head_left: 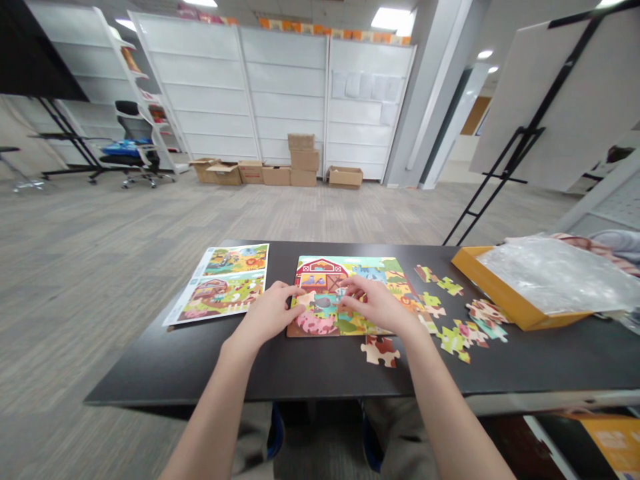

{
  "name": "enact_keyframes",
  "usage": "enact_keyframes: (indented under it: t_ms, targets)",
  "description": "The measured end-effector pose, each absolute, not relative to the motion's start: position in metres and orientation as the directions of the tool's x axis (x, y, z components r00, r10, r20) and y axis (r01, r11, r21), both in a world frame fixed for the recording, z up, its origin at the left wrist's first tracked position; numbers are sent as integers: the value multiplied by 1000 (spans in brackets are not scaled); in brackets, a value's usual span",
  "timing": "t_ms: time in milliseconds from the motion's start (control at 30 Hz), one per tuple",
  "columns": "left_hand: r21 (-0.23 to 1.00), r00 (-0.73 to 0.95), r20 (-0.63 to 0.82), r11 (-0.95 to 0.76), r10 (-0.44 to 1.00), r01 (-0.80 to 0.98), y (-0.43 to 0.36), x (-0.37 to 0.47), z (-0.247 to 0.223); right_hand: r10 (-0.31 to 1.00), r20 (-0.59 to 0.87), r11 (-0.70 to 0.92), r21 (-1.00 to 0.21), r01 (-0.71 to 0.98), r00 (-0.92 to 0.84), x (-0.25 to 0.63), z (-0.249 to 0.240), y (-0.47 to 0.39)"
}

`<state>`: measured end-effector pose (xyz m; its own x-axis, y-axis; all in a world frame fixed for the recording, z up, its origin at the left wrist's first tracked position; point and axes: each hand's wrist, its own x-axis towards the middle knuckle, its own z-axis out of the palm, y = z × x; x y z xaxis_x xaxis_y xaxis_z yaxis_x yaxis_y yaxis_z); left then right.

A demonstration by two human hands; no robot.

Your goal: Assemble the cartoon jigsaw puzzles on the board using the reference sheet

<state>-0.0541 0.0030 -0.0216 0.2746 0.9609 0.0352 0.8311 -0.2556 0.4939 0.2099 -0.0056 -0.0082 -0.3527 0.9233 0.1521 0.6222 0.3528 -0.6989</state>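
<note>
A farm-scene jigsaw puzzle (367, 325) lies on the table, with a red barn, a pink pig and greenery on it. My left hand (274, 312) is at its left edge, thumb and index finger closed on a pale puzzle piece (308, 299) at the board's surface. Over the middle of the puzzle, my right hand (376, 303) has its fingers curled toward the thumb; whatever is between them is hidden. Just below the board lies a brown and cream loose piece (380, 351). More loose pieces (453, 339) are scattered to the right of the board.
At left lies a printed picture sheet (227, 283) with two scenes. An orange box (483, 287) holding clear plastic wrap stands on the right of the black table (175, 367). Beyond are cardboard boxes (303, 160), an office chair (133, 147) and a whiteboard stand (520, 140).
</note>
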Motion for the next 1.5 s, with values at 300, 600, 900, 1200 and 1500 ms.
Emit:
enact_keyframes:
  t_ms: [300, 600, 900, 1200, 1500]
  targets:
    - [462, 328, 55, -315, 943, 829, 4, -56, -27, 924, 135, 343, -703, 623, -357, 209, -6, -6]
    - [398, 344, 38, -330, 938, 856, -1, -54, -23, 920, 145, 358, -692, 627, -364, 212, -2, -9]
    - [360, 344, 16, -326, 939, 874, 1, -51, -19, 929, 161, 344, -705, 620, -333, 221, 5, -13]
    - [258, 312, 146, -340, 939, 904, 10, -28, -15, 943, 225, 331, -678, 656, -243, 247, 14, -21]
    - [238, 395, 160, -424, 905, 874, 13, 6, -13, 906, 215, -233, -462, 856, 363, 365, 4, -36]
